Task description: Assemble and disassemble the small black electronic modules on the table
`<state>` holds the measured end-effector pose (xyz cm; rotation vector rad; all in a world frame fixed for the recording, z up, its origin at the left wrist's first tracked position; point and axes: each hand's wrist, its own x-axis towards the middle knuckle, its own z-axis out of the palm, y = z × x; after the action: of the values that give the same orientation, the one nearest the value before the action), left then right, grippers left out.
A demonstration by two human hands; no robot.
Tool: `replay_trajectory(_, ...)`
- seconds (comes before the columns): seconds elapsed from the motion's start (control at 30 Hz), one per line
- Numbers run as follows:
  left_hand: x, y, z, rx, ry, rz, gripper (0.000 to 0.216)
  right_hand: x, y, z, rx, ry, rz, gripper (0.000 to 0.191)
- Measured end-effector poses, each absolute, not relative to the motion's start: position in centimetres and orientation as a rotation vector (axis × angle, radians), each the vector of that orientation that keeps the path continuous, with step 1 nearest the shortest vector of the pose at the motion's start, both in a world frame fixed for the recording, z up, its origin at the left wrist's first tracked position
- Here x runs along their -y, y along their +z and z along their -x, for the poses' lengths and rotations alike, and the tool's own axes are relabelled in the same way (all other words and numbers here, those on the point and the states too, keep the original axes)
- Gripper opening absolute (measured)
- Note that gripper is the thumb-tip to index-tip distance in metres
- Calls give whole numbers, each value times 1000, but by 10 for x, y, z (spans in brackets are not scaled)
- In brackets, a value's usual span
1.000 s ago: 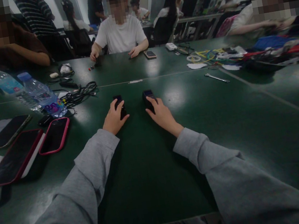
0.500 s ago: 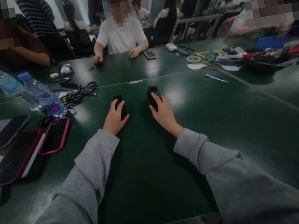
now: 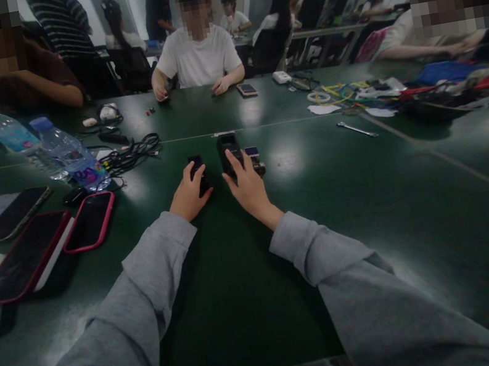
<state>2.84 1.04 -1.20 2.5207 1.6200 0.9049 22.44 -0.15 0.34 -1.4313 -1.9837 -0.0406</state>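
My left hand (image 3: 190,193) is closed around a small black device (image 3: 195,162) on the green table; its fingers cover most of it. Just to the right, my right hand (image 3: 248,187) grips a taller black box-shaped case (image 3: 228,143) with a recess in its top face. Beside that hand's fingers, on the right, sits a small dark gadget (image 3: 252,155) with a pale-edged screen and a round metallic part. Whether the black case rests on the table or hangs slightly above it, I cannot tell.
Water bottles (image 3: 68,153), phones (image 3: 91,221) and black cables (image 3: 136,152) lie to the left on the table (image 3: 242,308). A wrench (image 3: 357,129) and a heap of coloured cables (image 3: 351,90) are at the right. Across the table sits a person in a white shirt (image 3: 205,58).
My right hand has shifted left with the black case, closer to my left hand. The small gadget with the screen now shows to its right. My left hand has barely moved.
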Motion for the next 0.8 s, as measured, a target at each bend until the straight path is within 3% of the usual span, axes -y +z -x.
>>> replay_trajectory(0.57,-12,-15,-28,-1561,841,-2615,65,-1,-2,-224,2113,13,1621,55)
replay_trajectory(0.7,-8,-10,-31,-1408,984,-2667,60,-2,-4,-224,2107,2,1604,55)
replay_trajectory(0.8,-3,-1,-33,-1339,1305,-2663,58,-2,-5,-224,2103,15,1605,56)
